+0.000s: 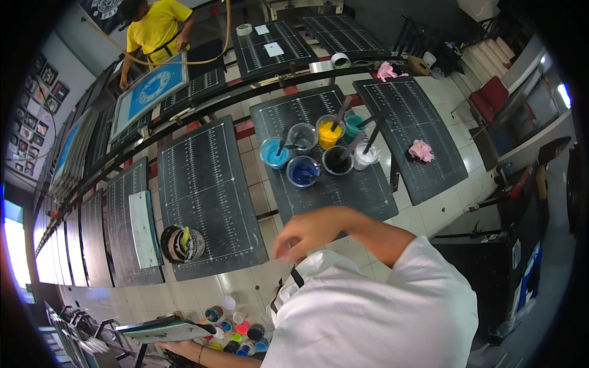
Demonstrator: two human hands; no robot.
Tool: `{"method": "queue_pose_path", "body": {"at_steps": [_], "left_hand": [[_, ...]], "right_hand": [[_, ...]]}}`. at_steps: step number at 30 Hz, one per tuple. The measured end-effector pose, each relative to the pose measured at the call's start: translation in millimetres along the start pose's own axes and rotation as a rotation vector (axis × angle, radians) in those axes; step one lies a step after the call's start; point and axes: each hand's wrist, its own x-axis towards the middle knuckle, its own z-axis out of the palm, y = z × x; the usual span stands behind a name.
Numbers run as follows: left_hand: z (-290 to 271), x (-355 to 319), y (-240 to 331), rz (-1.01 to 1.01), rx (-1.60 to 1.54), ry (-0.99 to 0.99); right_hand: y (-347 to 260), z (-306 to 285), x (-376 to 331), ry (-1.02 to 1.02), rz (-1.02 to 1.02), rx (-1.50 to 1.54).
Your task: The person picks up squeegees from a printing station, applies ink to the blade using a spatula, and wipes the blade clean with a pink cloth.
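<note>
At the lower left my left hand [179, 349] is closed at the underside of a long flat squeegee [165, 331] with a pale face and dark edge; its fingers are partly hidden. My right hand [310, 233] is in the air in front of my chest, fingers bent and blurred by motion, and nothing shows in it. Ahead of it, a dark printing board [362, 195] bears tubs of ink: light blue [274, 153], dark blue [303, 172], yellow [330, 132], black [338, 161], white [367, 156] and teal [354, 124]. Several have stirring sticks in them.
Another squeegee [144, 230] and a smeared tub [183, 244] rest on the left boards. Pink crumpled cloth [421, 151] lies on the right board. Small ink pots [255, 332] stand low beside me. Across the press a person in yellow [158, 30] is by a blue screen frame [150, 89].
</note>
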Motion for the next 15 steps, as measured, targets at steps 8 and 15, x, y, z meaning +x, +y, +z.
{"method": "queue_pose_path", "body": {"at_steps": [8, 15], "left_hand": [[23.9, -109.5, -29.2, 0.009, -0.048, -0.042], [27.8, -194.3, -88.0, -0.091, -0.135, -0.166]], "right_hand": [[199.2, -83.5, -248.3, 1.842, 0.339, -0.446], [294.7, -116.2, -352.1, 1.893, 1.032, -1.125]]}}
